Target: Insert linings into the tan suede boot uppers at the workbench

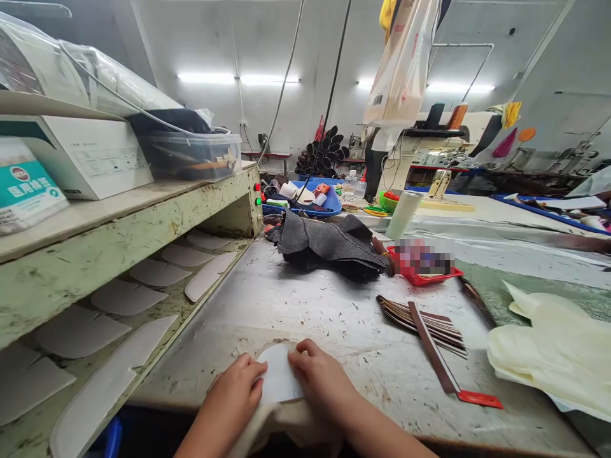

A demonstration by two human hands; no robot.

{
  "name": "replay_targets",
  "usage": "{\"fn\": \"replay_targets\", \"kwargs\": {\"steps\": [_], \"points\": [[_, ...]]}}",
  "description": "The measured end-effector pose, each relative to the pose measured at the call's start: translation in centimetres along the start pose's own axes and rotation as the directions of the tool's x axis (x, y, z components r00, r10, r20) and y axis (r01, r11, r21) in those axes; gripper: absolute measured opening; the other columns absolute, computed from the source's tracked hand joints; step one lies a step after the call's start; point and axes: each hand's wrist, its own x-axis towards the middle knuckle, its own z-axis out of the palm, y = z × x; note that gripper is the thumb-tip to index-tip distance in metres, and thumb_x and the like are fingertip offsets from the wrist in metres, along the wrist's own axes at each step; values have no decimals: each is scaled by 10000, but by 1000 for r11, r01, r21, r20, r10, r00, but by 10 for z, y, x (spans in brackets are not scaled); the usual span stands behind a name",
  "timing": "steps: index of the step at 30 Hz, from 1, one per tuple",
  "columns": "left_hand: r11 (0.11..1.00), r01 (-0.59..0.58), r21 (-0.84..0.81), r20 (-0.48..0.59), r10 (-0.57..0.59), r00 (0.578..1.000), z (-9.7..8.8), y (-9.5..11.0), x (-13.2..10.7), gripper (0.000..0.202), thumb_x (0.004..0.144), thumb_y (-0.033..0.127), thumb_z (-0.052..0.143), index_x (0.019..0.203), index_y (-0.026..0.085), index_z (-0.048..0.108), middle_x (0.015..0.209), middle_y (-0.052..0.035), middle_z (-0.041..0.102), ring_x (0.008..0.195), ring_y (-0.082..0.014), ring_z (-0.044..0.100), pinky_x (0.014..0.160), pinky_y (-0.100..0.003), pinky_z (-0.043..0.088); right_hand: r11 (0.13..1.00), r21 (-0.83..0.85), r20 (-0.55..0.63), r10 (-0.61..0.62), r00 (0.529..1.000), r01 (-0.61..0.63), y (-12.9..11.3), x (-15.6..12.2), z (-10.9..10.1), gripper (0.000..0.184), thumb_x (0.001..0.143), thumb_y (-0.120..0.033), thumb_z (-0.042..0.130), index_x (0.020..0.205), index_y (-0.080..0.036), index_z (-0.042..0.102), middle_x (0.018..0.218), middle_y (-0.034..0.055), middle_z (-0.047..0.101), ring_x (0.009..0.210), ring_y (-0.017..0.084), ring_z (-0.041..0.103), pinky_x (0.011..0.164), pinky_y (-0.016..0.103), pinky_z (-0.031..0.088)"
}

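A pale white sheet piece with a rounded top edge is at the table's front edge, between my hands. My left hand is closed on its left side, thumb and fingers pinching the margin. On the opposite side, my right hand grips the piece with bent fingers, the fingertips near its upper right edge. Beige cloth-like material hangs below the piece over the front edge; how the two are joined is hidden. Similar white cut pieces lie in rows under the shelf on the left.
Dark grey material lies crumpled behind my hands. Brown strips and a red-handled tool sit to the right, near a red basket and cream sheets. A green metal shelf bounds the left; a plastic bag hangs above.
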Motion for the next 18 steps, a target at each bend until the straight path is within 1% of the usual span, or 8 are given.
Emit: {"fn": "replay_targets", "kwargs": {"steps": [2, 4, 5, 7, 10, 13, 15, 18], "points": [[994, -13, 106, 5, 13, 1000, 0, 8, -2, 366, 783, 233, 461, 1128, 195, 577, 1018, -103, 610, 972, -228, 546, 836, -346, 447, 982, -185, 15, -23, 1000, 26, 2, -3, -1, 302, 853, -214, 450, 1116, -254, 595, 1154, 108, 534, 939, 259, 543, 786, 376, 446], [976, -31, 214, 8, 30, 1000, 2, 13, -7, 381, 814, 188, 395, 1154, 158, 563, 1069, -130, 603, 986, -239, 552, 826, -363, 462, 963, -264, 35, -50, 998, 58, 11, -6, -3, 357, 843, -315, 496, 1198, -321, 530, 1246, 121, 474, 1027, 309, 493, 851, 461, 402], [968, -71, 241, 13, 69, 998, 5, 15, -10, 391, 833, 213, 378, 1180, 143, 544, 1109, -146, 593, 1012, -253, 549, 830, -376, 468, 961, -269, 55, -57, 997, 70, 17, -7, -5, 399, 829, -370, 516, 1227, -353, 494, 1292, 123, 436, 1052, 321, 477, 871, 489, 382], [951, -193, 242, 51, 187, 981, 11, 16, -17, 485, 834, 406, 412, 1221, 130, 511, 1203, -184, 544, 1096, -310, 511, 865, -421, 465, 960, -256, 121, -84, 989, 113, 32, -8, -14, 541, 785, -474, 551, 1294, -374, 397, 1375, 133, 341, 1113, 339, 440, 907, 517, 349], [927, -312, 210, 161, 282, 946, 14, 18, -23, 749, 701, 658, 464, 1258, 157, 463, 1313, -216, 384, 1206, -382, 359, 939, -492, 394, 960, -238, 227, -92, 970, 147, 51, -9, -38, 818, 671, -563, 632, 1364, -312, 276, 1461, 166, 127, 1258, 389, 270, 980, 546, 255], [934, -277, 224, 259, 217, 941, 4, 27, -20, 777, 681, 609, 535, 1306, 183, 357, 1368, -198, 220, 1258, -366, 208, 997, -507, 298, 966, -240, 261, -32, 965, 97, 51, -9, -63, 1028, 538, -561, 728, 1383, -223, 250, 1463, 191, 15, 1316, 411, 46, 1026, 563, 148], [937, -260, 234, 306, 183, 934, -2, 34, -15, 852, 613, 530, 649, 1320, 192, 313, 1379, -189, 165, 1270, -355, 152, 1023, -495, 251, 979, -186, 194, -52, 980, 89, 38, -7, -69, 953, 605, -504, 715, 1379, -171, 270, 1461, 183, 73, 1334, 348, 58, 1059, 495, 157], [922, -275, 273, 314, 185, 931, 3, 30, -9, 862, 548, 339, 726, 1306, 173, 350, 1370, -198, 196, 1263, -365, 179, 1025, -488, 260, 970, -75, 74, -224, 972, 230, 13, 5, -52, 533, 849, -306, 518, 1330, -136, 364, 1406, 123, 318, 1294, 183, 292, 1053, 305, 265]]}}
